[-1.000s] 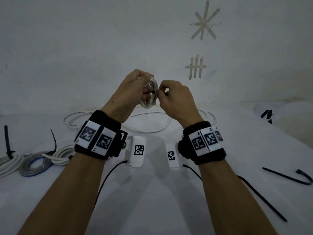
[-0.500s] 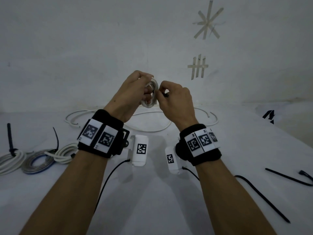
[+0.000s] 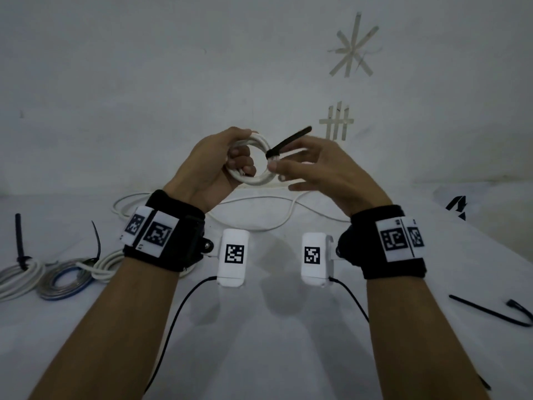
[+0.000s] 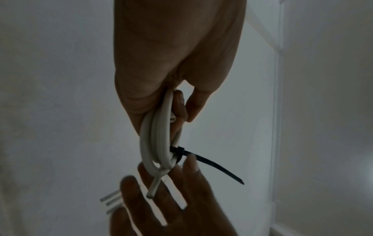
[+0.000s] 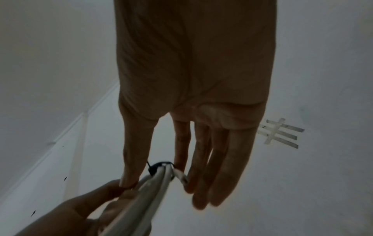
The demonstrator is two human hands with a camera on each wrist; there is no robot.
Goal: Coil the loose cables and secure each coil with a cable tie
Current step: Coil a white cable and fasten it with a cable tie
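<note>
Now the left hand (image 3: 213, 166) grips the white coil (image 3: 253, 176) up in the air so it stays round, with the black cable tie (image 3: 288, 141) poking out toward 2 o'clock. A second ago the right hand (image 3: 323, 166) was pinching the tie; now its fingers (image 5: 201, 159) are spread out, barely touching the coil at 3 o'clock.

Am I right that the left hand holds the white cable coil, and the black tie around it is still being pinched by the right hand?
Not quite. The left hand does hold the white cable coil, and the black tie is around it, but the right hand is open, fingers spread, not pinching the tie. The head view shows this.
</note>
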